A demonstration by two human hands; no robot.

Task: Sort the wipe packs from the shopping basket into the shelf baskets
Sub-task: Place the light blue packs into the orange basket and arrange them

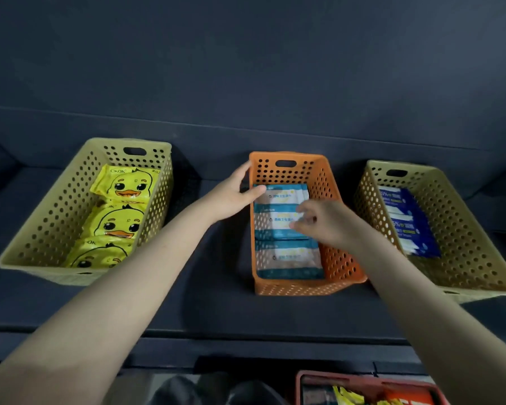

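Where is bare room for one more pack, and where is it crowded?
Free: the right basket floor, between the blue packs and its right wall. Crowded: the orange basket, where teal packs cover the floor and left hand and right hand work; duck packs fill the left basket.

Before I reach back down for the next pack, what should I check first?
1. The teal packs lie flat in the orange basket: ok, three in a row.
2. The left hand has a grip on the orange basket's left wall: ok.
3. The right hand is clear of the middle teal pack: cannot tell; its curled fingers lie over it.
4. Kinds are kept apart: ok; duck packs in the left basket, blue packs in the right basket.
5. The shopping basket is emptied: not ok; packs show inside it.
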